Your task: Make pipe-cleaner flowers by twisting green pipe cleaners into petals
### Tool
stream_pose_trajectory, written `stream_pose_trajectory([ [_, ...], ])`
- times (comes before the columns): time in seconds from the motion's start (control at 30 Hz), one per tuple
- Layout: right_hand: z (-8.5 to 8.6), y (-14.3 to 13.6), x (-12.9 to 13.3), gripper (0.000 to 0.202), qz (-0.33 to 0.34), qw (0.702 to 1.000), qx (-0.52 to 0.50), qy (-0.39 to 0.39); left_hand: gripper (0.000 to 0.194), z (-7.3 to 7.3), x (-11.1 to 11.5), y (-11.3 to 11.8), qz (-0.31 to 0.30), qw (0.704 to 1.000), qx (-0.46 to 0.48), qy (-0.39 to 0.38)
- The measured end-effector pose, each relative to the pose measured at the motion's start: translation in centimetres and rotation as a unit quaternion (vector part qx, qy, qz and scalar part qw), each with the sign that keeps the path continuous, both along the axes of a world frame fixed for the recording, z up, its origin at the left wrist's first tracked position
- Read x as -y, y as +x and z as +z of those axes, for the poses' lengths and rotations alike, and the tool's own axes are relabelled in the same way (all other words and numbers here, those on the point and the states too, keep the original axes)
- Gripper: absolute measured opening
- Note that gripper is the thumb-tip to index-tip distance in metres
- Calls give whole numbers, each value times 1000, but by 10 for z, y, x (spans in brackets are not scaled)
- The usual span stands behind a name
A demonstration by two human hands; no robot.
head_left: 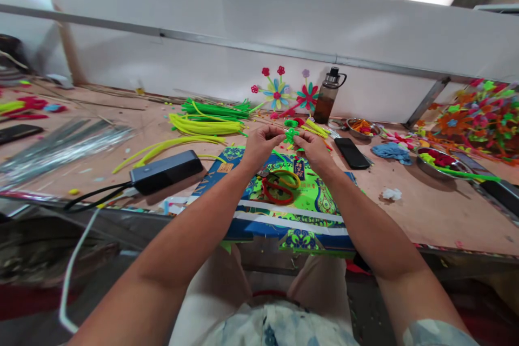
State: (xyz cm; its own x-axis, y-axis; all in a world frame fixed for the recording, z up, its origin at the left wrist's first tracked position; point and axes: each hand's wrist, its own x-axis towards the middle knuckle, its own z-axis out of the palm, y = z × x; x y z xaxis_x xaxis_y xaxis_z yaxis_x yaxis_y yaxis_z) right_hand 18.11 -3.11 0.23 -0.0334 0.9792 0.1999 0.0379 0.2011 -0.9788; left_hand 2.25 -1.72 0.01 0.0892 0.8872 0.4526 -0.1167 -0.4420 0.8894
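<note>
Two hands share one small green fuzzy piece (291, 135), and you have it up above the patterned board (259, 230), roughly at twelve o'clock from your lap. Expect it to weigh almost nothing: it looks like soft pile on a bendable core, so it should grip well, hardly slip and bend sooner than break, though a hard squeeze may flatten its loops. Your best hold is probably at the edges or the gathered middle, with light fingertips

Set the clock on the piece: your left hand (261, 144) comes in from nine o'clock, thumb and finger pinched narrow at its near edge; your right hand (315, 148) meets it from about four, pinched likewise. Exactly which loop each fingertip presses is too small to tell. The piece sits at the fingertips, well clear of both palms. Red-handled scissors (279, 197) lie toward half past six, a yellow bundle (206, 127) toward nine, the dark bottle (325, 100) near half past one
</note>
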Motion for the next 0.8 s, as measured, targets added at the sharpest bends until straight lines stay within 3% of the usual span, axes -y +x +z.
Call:
stream_pose_trajectory([
  [0.2,7,-2,7,27,5,999,31,26,8,3,6,-3,95,979,-134,120],
  [0.43,9,-5,9,22,-5,997,72,23,8,-4,-3,-9,153,904,-303,259],
  [0.53,5,-7,7,21,-22,998,47,23,9,-5,-3,-7,161,889,-325,281],
  [0.8,1,-10,4,19,-28,999,6,32,10,-6,-1,-6,178,886,-314,292],
])
